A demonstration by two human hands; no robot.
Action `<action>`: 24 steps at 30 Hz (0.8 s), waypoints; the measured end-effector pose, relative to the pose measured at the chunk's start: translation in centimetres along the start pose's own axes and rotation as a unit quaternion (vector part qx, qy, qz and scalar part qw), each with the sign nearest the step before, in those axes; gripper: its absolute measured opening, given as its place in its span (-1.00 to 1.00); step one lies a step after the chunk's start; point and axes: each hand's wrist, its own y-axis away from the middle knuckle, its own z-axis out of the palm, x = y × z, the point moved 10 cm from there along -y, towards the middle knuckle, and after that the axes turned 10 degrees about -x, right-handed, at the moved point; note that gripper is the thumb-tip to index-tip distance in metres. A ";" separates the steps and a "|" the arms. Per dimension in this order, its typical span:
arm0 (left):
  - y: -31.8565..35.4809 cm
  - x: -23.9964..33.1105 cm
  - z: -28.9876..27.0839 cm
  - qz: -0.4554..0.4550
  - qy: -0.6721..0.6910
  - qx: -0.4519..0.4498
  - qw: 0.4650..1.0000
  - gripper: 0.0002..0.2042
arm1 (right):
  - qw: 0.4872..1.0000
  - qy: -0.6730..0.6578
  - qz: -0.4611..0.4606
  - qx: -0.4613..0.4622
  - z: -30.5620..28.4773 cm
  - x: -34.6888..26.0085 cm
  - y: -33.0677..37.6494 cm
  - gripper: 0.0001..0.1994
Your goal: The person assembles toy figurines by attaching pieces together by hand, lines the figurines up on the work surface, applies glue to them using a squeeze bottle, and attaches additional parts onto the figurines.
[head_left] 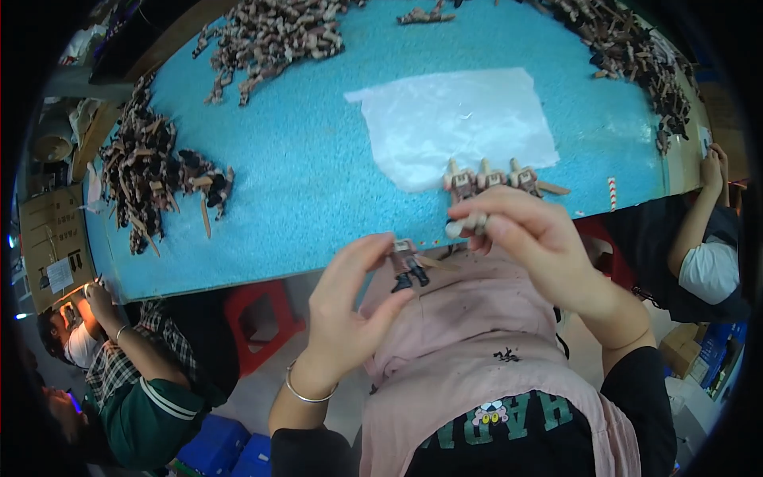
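Observation:
My left hand (343,306) is closed at the table's near edge, its fingers on a small toy figure (402,261) with a brown body and black legs. A thin tan strip sticks out beside that figure. To the right, my right hand (544,242) pinches a small pale figure part (470,226) between thumb and fingers; its exact shape is partly hidden. Just beyond my right hand, three toy figures lie side by side: a left one (460,181), a middle one (490,176) and a right one (523,176), their lower parts partly covered by the hand.
A white plastic sheet (457,119) lies on the blue tabletop (294,175). Heaps of figures sit at left (147,171), far middle (278,40) and far right (636,63). Other people's hands work at the left (97,298) and right (713,168) ends. A red stool (258,326) stands below.

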 end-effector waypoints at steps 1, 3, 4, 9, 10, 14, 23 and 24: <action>-0.1 0.0 0.7 -0.003 0.020 -0.010 1.000 -0.46 | 0.995 0.097 -0.019 -0.016 0.5 -0.2 0.5 -0.79; -0.2 0.1 1.0 -0.004 0.010 -0.013 1.000 -0.47 | 0.996 0.080 -0.039 -0.015 2.0 1.1 0.8 -0.79; -0.3 0.2 1.1 0.005 0.000 -0.014 1.000 -0.47 | 0.995 0.071 -0.065 -0.009 2.5 1.2 0.9 -0.78; -0.2 0.0 1.1 0.007 -0.010 -0.009 1.000 -0.48 | 0.981 0.179 -0.078 -0.025 4.1 0.8 0.6 -0.77; -0.3 0.1 1.1 0.009 -0.010 -0.008 1.000 -0.48 | 0.972 0.211 -0.101 -0.025 4.4 0.6 0.6 -0.77; -0.4 0.4 1.2 0.014 -0.029 -0.018 0.999 -0.48 | 0.961 0.247 -0.122 -0.020 4.6 0.5 0.7 -0.76; -0.4 0.4 1.2 0.011 -0.037 -0.020 0.999 -0.50 | 0.973 0.210 -0.092 -0.002 4.2 1.1 0.3 -0.77; -0.4 0.3 1.1 0.016 -0.003 -0.022 1.000 -0.53 | 0.973 0.210 -0.091 -0.002 4.2 1.0 0.3 -0.77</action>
